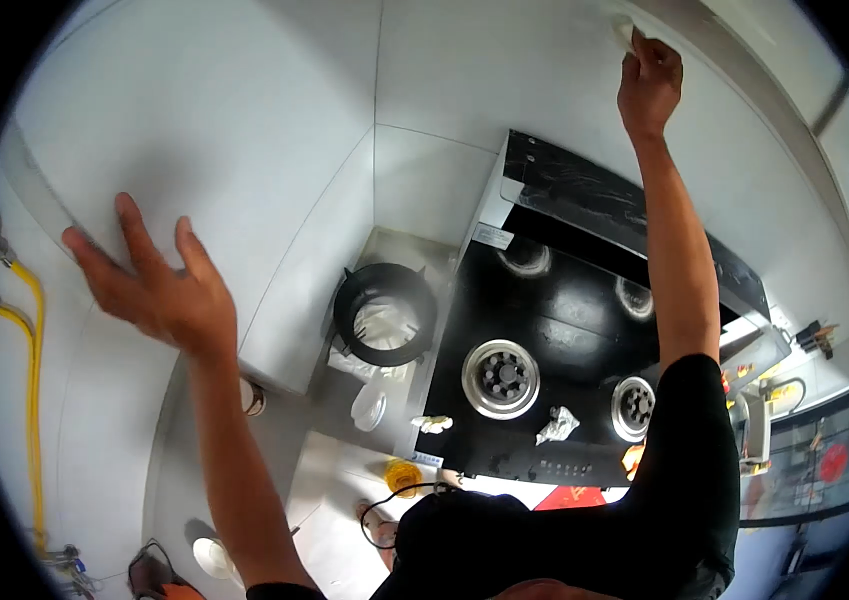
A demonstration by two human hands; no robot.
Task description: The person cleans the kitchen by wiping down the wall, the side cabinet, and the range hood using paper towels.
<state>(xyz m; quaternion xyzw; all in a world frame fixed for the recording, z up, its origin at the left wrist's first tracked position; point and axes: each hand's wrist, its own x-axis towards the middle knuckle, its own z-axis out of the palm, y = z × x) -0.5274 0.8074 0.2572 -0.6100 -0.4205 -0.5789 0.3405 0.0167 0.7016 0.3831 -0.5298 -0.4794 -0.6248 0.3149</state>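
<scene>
My left hand [159,285] is raised on the left with its fingers spread, in front of the white wall panel [214,110], and nothing is in it. Whether its fingertips touch the panel is unclear. High on the upper right, my right hand [649,80] has its fingers closed on a small white wad [624,32], held against the pale wall surface. Below my right arm lies the black stove top [564,330] with round metal burners [501,379]. A crumpled white tissue [557,425] and another small wad [432,424] rest near its front edge.
A black pot ring [384,313] stands left of the stove, with a white brush-like item [369,405] below it. The black range hood [584,195] projects beneath my right arm. Yellow hoses [36,400] run down the far left wall. A yellow container [402,476] is near my feet.
</scene>
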